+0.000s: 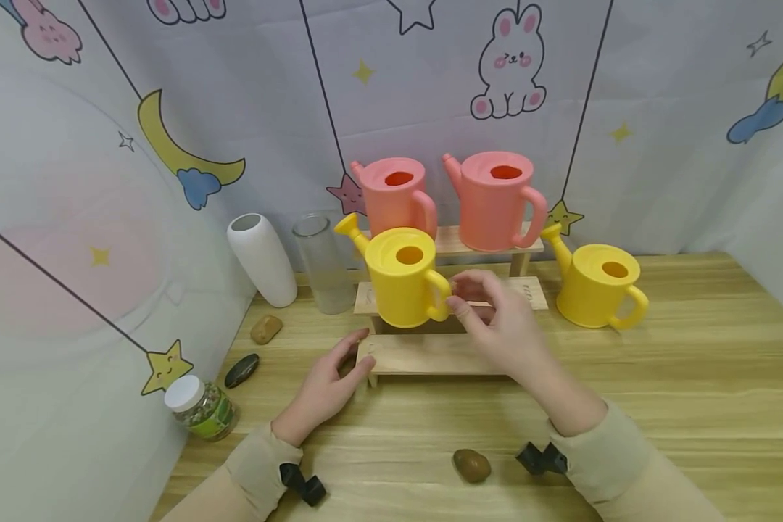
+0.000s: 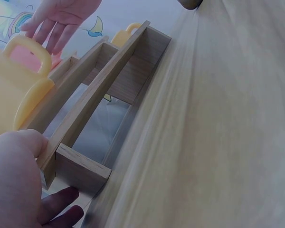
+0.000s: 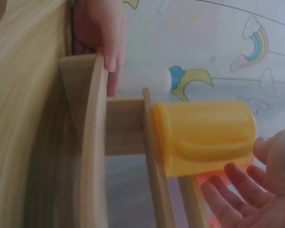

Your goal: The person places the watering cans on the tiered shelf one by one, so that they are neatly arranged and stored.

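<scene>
A three-tier wooden stand (image 1: 431,355) stands on the table, with a yellow watering can (image 1: 398,293) upright on its middle step. My left hand (image 1: 326,380) grips the left end of the lowest step, thumb over the board and fingers around the side, as the left wrist view shows (image 2: 14,180). Beside the can's handle is my right hand (image 1: 505,330), its fingers spread and loosely bent, nothing held between them. In the right wrist view its thumb (image 3: 266,147) is close to the can's top rim. Two pink watering cans (image 1: 496,206) (image 1: 394,196) occupy the top step.
Right of the stand sits another yellow watering can (image 1: 594,290). On the left are a white vase (image 1: 264,264), a clear glass vase (image 1: 326,272), a tan stone (image 1: 266,329), a black stone (image 1: 242,370) and a lidded jar (image 1: 209,417). A brown stone (image 1: 472,465) lies in front.
</scene>
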{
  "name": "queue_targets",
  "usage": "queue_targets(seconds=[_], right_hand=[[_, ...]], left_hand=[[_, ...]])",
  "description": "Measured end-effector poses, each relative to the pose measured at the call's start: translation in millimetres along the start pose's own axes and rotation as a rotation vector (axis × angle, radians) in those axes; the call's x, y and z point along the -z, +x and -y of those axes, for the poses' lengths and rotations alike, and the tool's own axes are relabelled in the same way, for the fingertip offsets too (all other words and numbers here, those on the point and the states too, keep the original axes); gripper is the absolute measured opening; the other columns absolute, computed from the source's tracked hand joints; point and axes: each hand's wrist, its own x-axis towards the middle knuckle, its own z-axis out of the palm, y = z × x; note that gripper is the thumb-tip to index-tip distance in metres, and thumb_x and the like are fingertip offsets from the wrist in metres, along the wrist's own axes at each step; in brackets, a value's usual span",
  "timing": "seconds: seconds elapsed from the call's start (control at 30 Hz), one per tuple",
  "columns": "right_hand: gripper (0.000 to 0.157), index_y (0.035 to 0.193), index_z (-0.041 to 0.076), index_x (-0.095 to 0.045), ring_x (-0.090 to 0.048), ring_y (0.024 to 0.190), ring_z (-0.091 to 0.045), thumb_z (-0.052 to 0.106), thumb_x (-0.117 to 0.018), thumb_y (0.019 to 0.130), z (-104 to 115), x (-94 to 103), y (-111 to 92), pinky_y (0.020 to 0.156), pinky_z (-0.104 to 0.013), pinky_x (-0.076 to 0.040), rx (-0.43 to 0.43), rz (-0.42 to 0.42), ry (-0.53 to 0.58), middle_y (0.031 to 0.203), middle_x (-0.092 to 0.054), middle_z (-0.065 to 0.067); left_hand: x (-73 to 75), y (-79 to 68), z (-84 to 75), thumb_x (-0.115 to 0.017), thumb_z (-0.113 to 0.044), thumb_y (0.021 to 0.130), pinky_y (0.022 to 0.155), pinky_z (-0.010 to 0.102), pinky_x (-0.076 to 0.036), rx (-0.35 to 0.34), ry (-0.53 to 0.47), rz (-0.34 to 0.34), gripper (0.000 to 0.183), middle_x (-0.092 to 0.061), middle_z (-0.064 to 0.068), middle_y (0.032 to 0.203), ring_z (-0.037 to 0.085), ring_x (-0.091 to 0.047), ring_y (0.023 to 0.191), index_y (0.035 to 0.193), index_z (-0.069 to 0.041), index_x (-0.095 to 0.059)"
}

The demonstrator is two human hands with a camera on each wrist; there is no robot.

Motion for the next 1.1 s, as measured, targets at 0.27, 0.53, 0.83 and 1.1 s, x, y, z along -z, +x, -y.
queue_targets(seconds=[0.27,0.53,0.83,1.1], right_hand=[[0.030,0.125,0.008,-0.063,-0.067,0.102,0.004,0.026,-0.066,0.101,-7,30.0,-4,0.083,-0.008,-0.055,0.066,-0.207,-0.092,0.114,-0.074,-0.004],[0.029,0.125,0.001,-0.062,-0.062,0.103,0.011,0.015,-0.066,0.100,-22,62.6,-13,0.089,-0.003,-0.049,0.058,-0.305,-0.072,0.115,-0.069,-0.008],[0.032,0.124,-0.001,-0.067,-0.063,0.116,-0.004,0.015,-0.070,0.096,-45,104.9,-32,0.103,-0.003,-0.037,0.102,-0.513,-0.318,0.121,-0.070,-0.020],[0.063,0.156,0.009,-0.038,-0.036,0.142,-0.052,0.034,-0.058,0.103,-75,147.7,-54,0.114,-0.071,-0.027,-0.210,-0.387,-0.426,0.158,-0.039,-0.025]], left_hand=[[-0.8,-0.5,-1.4,-0.059,-0.053,0.101,0.117,0.049,-0.043,-0.007,0.004,-0.003,0.054,-0.051,-0.010,0.155,0.020,-0.054,0.141,0.151,-0.039,-0.045],[-0.8,-1.6,-2.2,-0.059,-0.052,0.101,0.117,0.049,-0.043,-0.006,0.007,-0.002,0.054,-0.050,-0.010,0.156,0.021,-0.055,0.140,0.152,-0.039,-0.044],[-1.0,-1.1,-1.1,-0.060,-0.053,0.101,0.117,0.048,-0.044,-0.012,0.009,-0.009,0.054,-0.051,-0.011,0.155,0.018,-0.056,0.139,0.151,-0.040,-0.045],[-1.6,0.2,-1.3,-0.059,-0.050,0.102,0.115,0.049,-0.045,-0.028,0.007,-0.005,0.054,-0.052,-0.007,0.155,0.019,-0.057,0.138,0.152,-0.035,-0.045]])
